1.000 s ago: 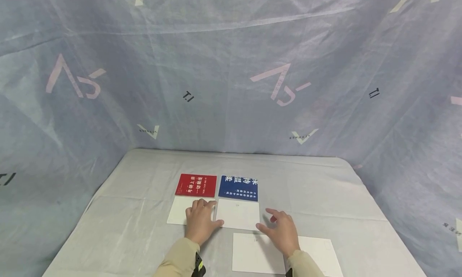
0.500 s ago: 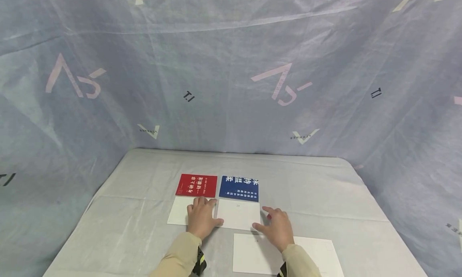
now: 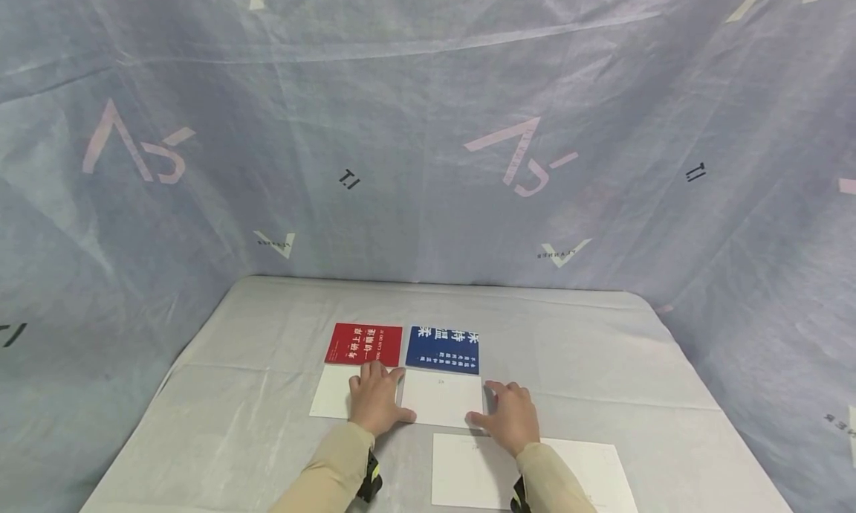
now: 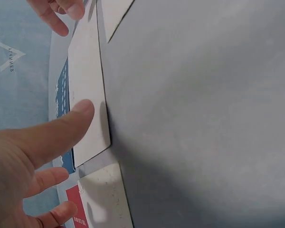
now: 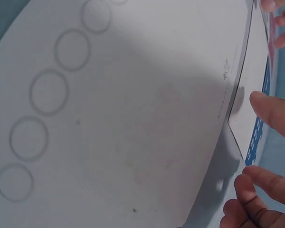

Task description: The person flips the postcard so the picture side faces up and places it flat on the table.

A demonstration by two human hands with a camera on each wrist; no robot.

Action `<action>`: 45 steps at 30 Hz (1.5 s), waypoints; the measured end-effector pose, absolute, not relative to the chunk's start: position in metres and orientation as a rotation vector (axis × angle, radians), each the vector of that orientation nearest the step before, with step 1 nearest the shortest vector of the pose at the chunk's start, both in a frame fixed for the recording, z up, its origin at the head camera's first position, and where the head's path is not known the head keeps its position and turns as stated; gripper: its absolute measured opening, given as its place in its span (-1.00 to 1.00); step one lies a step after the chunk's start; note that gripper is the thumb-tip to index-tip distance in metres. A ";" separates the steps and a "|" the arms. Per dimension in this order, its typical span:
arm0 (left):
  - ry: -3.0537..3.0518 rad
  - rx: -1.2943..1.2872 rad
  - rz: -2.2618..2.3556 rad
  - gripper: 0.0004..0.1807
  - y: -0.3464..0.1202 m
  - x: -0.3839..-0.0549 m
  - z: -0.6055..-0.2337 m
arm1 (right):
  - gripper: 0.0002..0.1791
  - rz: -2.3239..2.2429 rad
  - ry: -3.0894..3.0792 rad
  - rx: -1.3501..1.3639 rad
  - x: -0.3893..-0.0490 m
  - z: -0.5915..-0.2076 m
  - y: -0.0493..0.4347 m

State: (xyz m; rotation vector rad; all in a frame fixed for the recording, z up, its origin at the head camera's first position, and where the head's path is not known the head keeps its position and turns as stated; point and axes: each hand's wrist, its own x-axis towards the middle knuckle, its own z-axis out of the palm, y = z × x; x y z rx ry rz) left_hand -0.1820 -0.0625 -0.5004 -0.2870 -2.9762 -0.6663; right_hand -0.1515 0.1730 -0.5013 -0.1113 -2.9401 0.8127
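A white card (image 3: pixel 442 398) lies flat between my two hands in the head view, just below a blue card (image 3: pixel 443 349) with white characters. My left hand (image 3: pixel 376 398) is at its left edge, spread over part of another white card (image 3: pixel 329 392) that lies under a red card (image 3: pixel 364 343). In the left wrist view, the left thumb (image 4: pixel 84 107) is over the middle card, fingers apart. At the card's right edge is my right hand (image 3: pixel 511 418), thumb near the lower corner. Its fingers (image 5: pixel 263 183) are bent loosely in the right wrist view. Contact is hard to tell.
Nearer my body, a white card (image 3: pixel 468 472) and another white card (image 3: pixel 591 468) lie partly beneath my right forearm. A grey cloth covers the table (image 3: pixel 588 349). Printed fabric (image 3: pixel 414 126) hangs behind and at both sides.
My right hand has moved slightly left, closer to the middle white card's right edge. The left hand has shifted only a little. The cards look about the same.
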 end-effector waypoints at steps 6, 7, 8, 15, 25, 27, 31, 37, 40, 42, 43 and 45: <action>-3.011 -0.258 -0.666 -0.16 -0.060 -0.184 -0.498 | -0.25 0.804 -2.951 -0.114 -0.153 -0.501 0.172; -3.016 -0.252 -0.667 -0.16 -0.060 -0.185 -0.498 | -0.26 0.807 -2.953 -0.116 -0.154 -0.501 0.172; -3.020 -0.249 -0.665 -0.16 -0.059 -0.184 -0.497 | -0.26 0.808 -2.953 -0.118 -0.154 -0.501 0.171; -3.033 -0.255 -0.636 -0.12 -0.060 -0.186 -0.499 | -0.29 0.789 -2.957 -0.122 -0.155 -0.502 0.167; -3.053 -0.297 -0.611 -0.10 -0.062 -0.192 -0.505 | -0.31 0.757 -2.956 -0.113 -0.154 -0.504 0.167; -3.056 -0.306 -0.611 -0.09 -0.062 -0.193 -0.505 | -0.31 0.754 -2.956 -0.106 -0.154 -0.503 0.167; -3.067 -0.317 -0.629 -0.08 -0.063 -0.195 -0.505 | -0.31 0.746 -2.961 -0.098 -0.153 -0.503 0.168; -3.062 -0.322 -0.679 -0.04 -0.064 -0.197 -0.506 | -0.31 0.765 -2.967 -0.103 -0.153 -0.504 0.168; -3.050 -0.317 -0.700 -0.03 -0.063 -0.197 -0.507 | -0.29 0.771 -2.962 -0.104 -0.153 -0.504 0.169; -3.041 -0.313 -0.722 -0.03 -0.063 -0.196 -0.506 | -0.27 0.772 -2.960 -0.107 -0.152 -0.504 0.170; -3.038 -0.308 -0.734 -0.03 -0.062 -0.195 -0.506 | -0.26 0.776 -2.961 -0.113 -0.152 -0.504 0.171; -3.030 -0.298 -0.757 -0.04 -0.061 -0.194 -0.504 | -0.25 0.788 -2.961 -0.113 -0.153 -0.504 0.172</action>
